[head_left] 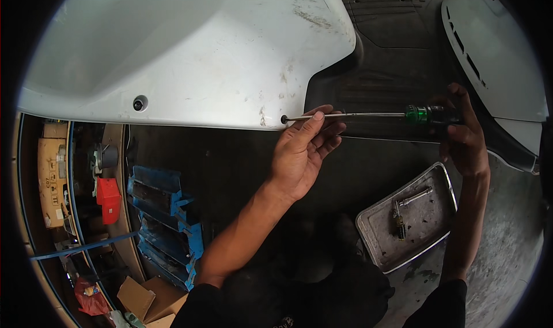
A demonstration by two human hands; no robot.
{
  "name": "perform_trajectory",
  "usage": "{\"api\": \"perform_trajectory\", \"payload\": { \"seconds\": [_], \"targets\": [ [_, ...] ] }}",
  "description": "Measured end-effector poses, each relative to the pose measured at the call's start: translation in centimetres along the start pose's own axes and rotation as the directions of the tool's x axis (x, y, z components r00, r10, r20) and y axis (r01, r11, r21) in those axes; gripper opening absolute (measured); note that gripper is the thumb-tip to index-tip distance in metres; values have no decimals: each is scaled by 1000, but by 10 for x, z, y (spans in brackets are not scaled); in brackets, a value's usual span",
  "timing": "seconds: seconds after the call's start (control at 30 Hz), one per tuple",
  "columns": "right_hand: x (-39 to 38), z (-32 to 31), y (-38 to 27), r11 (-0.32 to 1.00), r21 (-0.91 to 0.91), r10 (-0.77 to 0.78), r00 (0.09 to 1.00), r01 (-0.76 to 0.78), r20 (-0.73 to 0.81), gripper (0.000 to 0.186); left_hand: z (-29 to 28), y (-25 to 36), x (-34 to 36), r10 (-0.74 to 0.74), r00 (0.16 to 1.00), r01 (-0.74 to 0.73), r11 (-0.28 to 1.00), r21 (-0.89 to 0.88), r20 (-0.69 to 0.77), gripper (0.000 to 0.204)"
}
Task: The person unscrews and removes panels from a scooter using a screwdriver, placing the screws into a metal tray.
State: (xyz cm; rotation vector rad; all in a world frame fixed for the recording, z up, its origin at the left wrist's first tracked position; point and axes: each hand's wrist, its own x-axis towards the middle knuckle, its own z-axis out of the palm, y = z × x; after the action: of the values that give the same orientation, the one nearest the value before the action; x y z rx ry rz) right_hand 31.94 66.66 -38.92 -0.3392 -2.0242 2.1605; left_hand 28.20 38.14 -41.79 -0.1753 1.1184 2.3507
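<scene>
A long screwdriver (371,115) with a green and black handle lies level across the view, its shaft pointing left. My right hand (469,138) has its fingers closed around the black end of the handle. Near the tip, my left hand (296,155) pinches the shaft between thumb and fingers. The tip meets a dark screw (284,119) at the lower right edge of a white scooter body panel (219,69). Whether the screw is seated cannot be made out. Farther left, a dark fastener (138,103) sits in a round recess of the same panel.
Black ribbed footboard (380,69) lies beyond the shaft, with another white panel (498,51) at right. A metal tray (377,256) below holds a ratchet wrench (415,196), a stubby screwdriver (401,227) and small bits. Shelving, a red bin (108,200) and blue metal steps (167,224) stand left.
</scene>
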Motion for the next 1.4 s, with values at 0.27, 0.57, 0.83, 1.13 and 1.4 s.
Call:
{"api": "perform_trajectory", "payload": {
  "seconds": [0.27,0.57,0.83,1.13,1.4],
  "targets": [
    [4,-24,-9,986,-123,138,968,-114,207,34,-1,0,-1,-2,1000,2,1000,4,-3,30],
    [1,-32,14,982,187,-24,988,-5,152,32,-5,-4,-5,-48,999,48,999,-18,16,32],
    [-8,-38,16,989,148,-23,991,3,135,36,-6,-10,-3,-7,1000,7,1000,-24,-17,30],
    [-7,-25,18,988,155,-3,990,-19,141,36,-8,-7,-4,13,998,-16,999,-45,-65,31],
    [-7,-24,15,992,129,-22,991,5,135,37,-9,-9,-4,17,997,-20,999,-30,-79,32]
  ]
}}
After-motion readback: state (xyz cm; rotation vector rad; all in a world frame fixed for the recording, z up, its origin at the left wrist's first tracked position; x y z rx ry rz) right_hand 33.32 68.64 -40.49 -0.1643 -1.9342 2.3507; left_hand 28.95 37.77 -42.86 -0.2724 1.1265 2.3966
